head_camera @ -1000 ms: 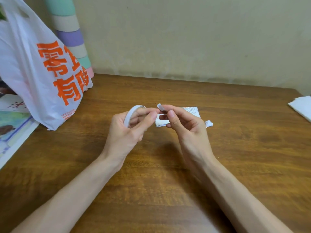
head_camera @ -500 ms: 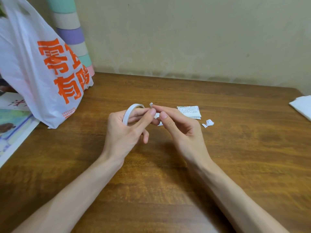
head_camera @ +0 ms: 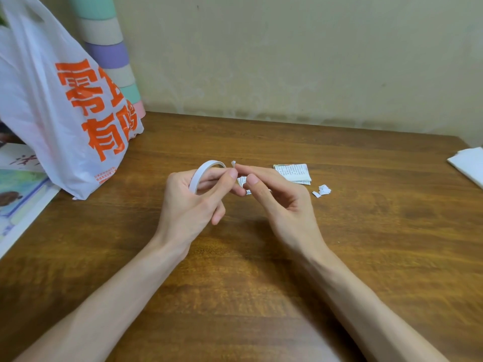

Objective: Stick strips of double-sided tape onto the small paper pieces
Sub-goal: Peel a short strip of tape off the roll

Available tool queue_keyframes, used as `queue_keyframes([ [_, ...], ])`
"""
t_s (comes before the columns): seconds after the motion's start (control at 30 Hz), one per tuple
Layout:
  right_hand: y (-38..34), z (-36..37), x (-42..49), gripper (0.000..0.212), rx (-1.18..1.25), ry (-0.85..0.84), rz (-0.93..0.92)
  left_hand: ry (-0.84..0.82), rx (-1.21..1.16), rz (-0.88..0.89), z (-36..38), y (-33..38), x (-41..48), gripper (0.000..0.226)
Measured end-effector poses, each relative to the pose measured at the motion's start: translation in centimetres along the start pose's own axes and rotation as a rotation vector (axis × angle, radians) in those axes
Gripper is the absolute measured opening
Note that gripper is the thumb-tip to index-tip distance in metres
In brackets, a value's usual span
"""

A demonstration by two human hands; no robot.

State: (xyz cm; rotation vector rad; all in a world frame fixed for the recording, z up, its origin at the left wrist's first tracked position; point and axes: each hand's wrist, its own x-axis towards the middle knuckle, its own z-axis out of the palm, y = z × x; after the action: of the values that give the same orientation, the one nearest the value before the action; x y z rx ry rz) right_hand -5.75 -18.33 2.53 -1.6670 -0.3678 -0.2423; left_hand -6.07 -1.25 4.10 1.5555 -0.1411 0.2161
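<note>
**Tape roll in hand, loose end lifted**

The left hand [head_camera: 193, 205] has its grip closed around the tape roll [head_camera: 202, 171], a thin white ring held above the desk [head_camera: 366, 231], fingers through the hole and thumb pressed near the rim. The loose end [head_camera: 233, 163] stands up as a small crumpled white tab just off the roll. The right hand [head_camera: 282, 202] has its index fingertip against that tab and its thumb just below — whether this grip truly pinches the tab I cannot tell.

The tape looks feather-light, limp and sticky on both faces, so it will likely curl onto itself or cling to skin. It is best taken at the very tip, with the roll steadied by its rim.

One small paper piece [head_camera: 241, 181], white with fine print, lies on the desk under the fingertips. A stack of paper pieces [head_camera: 294, 173] lies near it to the right — thin, flimsy, easily creased. Tiny white scraps [head_camera: 322, 190] lie just beyond the stack.
</note>
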Motion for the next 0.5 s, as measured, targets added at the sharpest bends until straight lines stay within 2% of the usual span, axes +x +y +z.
queue_keyframes([
  [0.5,-0.23,-0.06,0.03,0.023,0.047,-0.006,0.032,-0.010,0.029,0.060,-0.19,-0.22,0.11,0.016],
])
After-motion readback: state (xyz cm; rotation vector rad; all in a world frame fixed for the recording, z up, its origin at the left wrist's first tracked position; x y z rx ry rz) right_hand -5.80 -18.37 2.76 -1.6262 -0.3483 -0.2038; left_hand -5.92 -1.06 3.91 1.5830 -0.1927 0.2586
